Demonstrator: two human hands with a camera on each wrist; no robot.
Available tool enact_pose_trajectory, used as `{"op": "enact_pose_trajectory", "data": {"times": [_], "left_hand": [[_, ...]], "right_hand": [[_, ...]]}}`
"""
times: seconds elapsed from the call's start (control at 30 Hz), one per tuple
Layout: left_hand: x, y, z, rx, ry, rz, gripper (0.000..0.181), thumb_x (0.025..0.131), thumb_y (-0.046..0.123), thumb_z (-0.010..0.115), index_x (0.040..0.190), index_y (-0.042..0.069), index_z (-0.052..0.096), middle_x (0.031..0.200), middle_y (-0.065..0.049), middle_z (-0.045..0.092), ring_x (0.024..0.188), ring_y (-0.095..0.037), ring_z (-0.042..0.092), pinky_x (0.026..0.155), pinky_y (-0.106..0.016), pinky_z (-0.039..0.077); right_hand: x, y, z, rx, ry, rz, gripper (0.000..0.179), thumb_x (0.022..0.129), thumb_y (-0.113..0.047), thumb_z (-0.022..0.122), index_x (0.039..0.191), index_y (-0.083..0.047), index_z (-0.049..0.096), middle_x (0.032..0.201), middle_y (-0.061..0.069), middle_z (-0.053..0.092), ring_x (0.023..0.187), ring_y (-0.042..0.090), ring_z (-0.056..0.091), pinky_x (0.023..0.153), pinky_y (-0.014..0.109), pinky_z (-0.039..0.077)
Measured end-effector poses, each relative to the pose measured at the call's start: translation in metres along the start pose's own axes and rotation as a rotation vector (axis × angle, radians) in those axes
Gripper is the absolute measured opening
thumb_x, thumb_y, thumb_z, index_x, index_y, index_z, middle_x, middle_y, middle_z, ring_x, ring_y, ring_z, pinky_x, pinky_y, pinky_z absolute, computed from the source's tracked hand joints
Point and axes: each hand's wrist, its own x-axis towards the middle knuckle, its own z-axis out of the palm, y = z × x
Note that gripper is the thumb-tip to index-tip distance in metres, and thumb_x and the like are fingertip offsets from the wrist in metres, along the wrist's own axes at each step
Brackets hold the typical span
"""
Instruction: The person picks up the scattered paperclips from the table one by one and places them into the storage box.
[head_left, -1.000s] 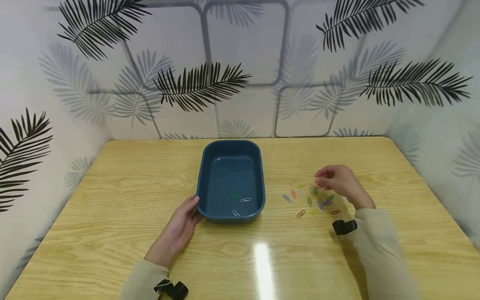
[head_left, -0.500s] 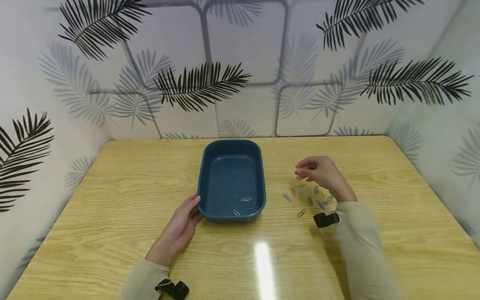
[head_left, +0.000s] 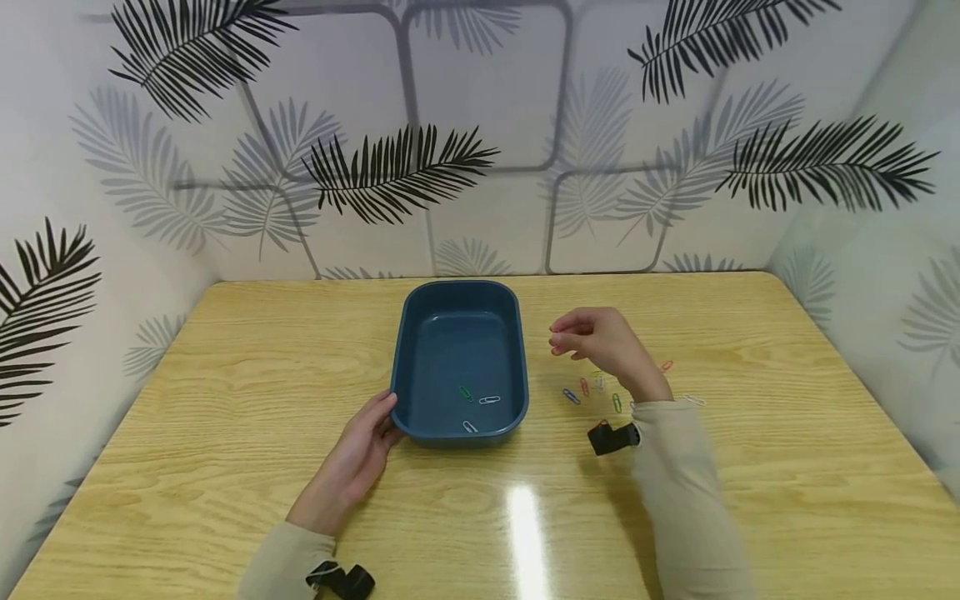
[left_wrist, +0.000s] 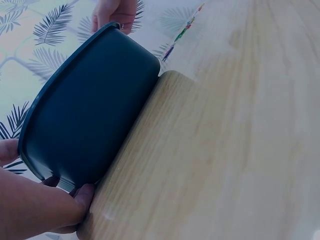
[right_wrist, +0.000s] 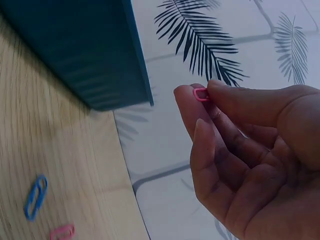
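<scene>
A dark blue plastic bin (head_left: 459,354) stands on the wooden table, with a green paper clip (head_left: 467,393) and two white paper clips inside. My left hand (head_left: 358,450) grips the bin's near left corner, thumb at the rim and fingers low on the wall in the left wrist view. Between thumb and fingertips my right hand (head_left: 603,346) pinches a pink paper clip (right_wrist: 201,94), plain in the right wrist view. That hand hovers just right of the bin, above the table. Below it lie loose paper clips, among them a blue paper clip (head_left: 572,396); my forearm hides some.
A green paper clip (head_left: 617,402) lies right of the bin. Farther right are a red paper clip (head_left: 667,366) and a white paper clip (head_left: 694,400). Behind the table (head_left: 300,350) stands a wall (head_left: 487,100) with a leaf pattern.
My right hand has moved left from over the scattered paper clips toward the bin, carrying the pink paper clip. The left hand and the bin have stayed in place.
</scene>
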Motion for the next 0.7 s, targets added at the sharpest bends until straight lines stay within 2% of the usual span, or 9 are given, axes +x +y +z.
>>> {"op": "enact_pose_trajectory", "data": {"times": [0.17, 0.4, 0.7], "left_hand": [[0.0, 0.0, 0.001, -0.001, -0.007, -0.006, 0.049, 0.106, 0.019, 0.038, 0.146, -0.005, 0.024, 0.136, -0.013, 0.039, 0.118, -0.017, 0.043, 0.101, -0.029, 0.035], [0.001, 0.0, 0.001, -0.003, 0.006, -0.009, 0.048, 0.105, 0.019, 0.039, 0.144, -0.005, 0.026, 0.133, -0.012, 0.041, 0.116, -0.017, 0.045, 0.101, -0.029, 0.035], [0.0, 0.001, 0.001, 0.007, -0.004, -0.01, 0.049, 0.106, 0.02, 0.038, 0.145, -0.005, 0.025, 0.135, -0.014, 0.039, 0.116, -0.018, 0.044, 0.102, -0.029, 0.034]], "right_hand": [[0.002, -0.012, 0.015, 0.022, -0.008, -0.011, 0.019, 0.094, -0.008, 0.064, 0.107, 0.005, 0.065, 0.092, 0.015, 0.07, 0.092, 0.038, 0.066, 0.081, 0.049, 0.052], [0.006, -0.025, 0.036, 0.039, -0.04, -0.021, 0.021, 0.094, -0.01, 0.065, 0.109, 0.004, 0.067, 0.091, 0.011, 0.071, 0.086, 0.028, 0.068, 0.08, 0.047, 0.052], [0.009, -0.033, 0.053, 0.052, -0.07, -0.055, 0.017, 0.093, -0.006, 0.064, 0.107, 0.002, 0.068, 0.091, 0.011, 0.07, 0.089, 0.034, 0.066, 0.073, 0.035, 0.054]]}}
